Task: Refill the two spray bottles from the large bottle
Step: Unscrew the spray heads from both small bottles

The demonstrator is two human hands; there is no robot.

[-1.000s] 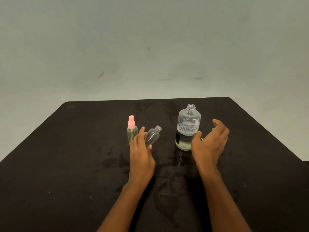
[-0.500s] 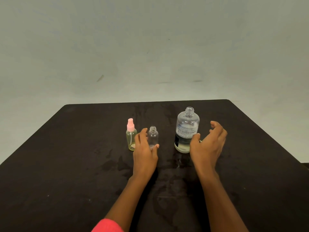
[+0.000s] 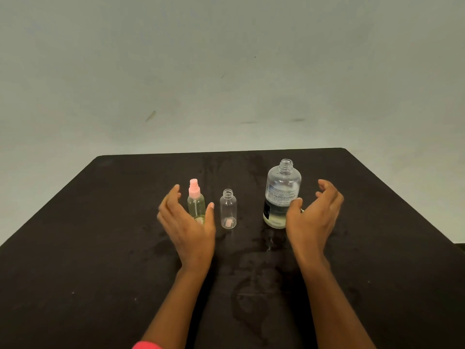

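A: R hand (image 3: 313, 217), what's it doing?
B: Fingers spread, a bit curved, holding nothing. Thumb tip is right at the side of the big bottle (image 3: 283, 190). Touching or not? Can't tell.
A: Which way's the big bottle from it?
B: Just to its left, a bit farther back. It stands straight up, so the long way goes up-down. No cap, mouth open at the top. Only a little pale liquid at the bottom.
A: And L hand (image 3: 187, 224)?
B: Spread too, nothing gripped. The pink-top spray bottle (image 3: 195, 204) stands in the gap btw thumb & fingers, w/ its low part hidden behind the palm. Can't tell if skin touches it.
A: Where's the one w/o a top?
B: Small clear bottle (image 3: 228, 210), upright on the bench (image 3: 100, 248), btw the pink-top one & the big bottle. It's just right of the L thumb, and the big bottle stands btw it & the R hand. Looks empty except sth small & pink at the bottom. Can't tell what.
A: So nxt?
B: My guess: R hand is nearer the big bottle, so it wraps round the side & lifts. L hand is nearer the small clear bottle, so it can keep that steady. Then tip the big one left till its mouth is over the small mouth.
A: Hard bit?
B: Small mouth is tiny, easy to miss. The bench has wet spots (image 3: 254, 244) near the middle.
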